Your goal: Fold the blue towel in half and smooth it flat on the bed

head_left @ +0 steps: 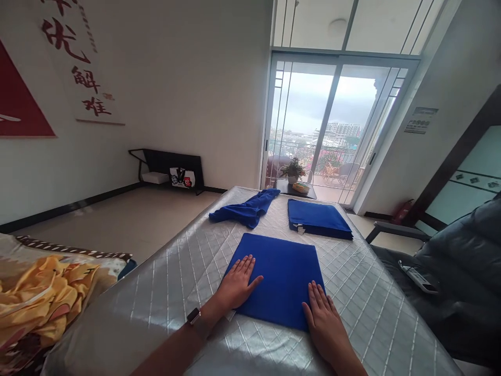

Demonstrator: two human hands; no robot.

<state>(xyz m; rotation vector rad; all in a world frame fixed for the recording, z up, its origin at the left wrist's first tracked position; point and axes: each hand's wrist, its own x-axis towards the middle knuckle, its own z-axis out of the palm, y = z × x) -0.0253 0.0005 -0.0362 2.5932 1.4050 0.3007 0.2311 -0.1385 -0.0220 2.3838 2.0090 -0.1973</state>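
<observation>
A folded blue cloth point(279, 271) lies flat on the silver quilted bed point(164, 292) in front of me. My left hand point(237, 284) rests open on its near left corner, fingers stretched flat. My right hand point(323, 318) lies open on its near right corner, fingers together and flat. Farther back, a stack of folded blue cloths point(318, 218) sits to the right. An unfolded, crumpled blue cloth point(246, 209) lies to the left of that stack.
A yellow patterned blanket point(43, 297) lies at the left. A dark padded chair point(450, 277) with a remote point(418, 277) stands at the right. Beyond the bed are a small table with a plant point(293, 172) and glass balcony doors point(329, 125).
</observation>
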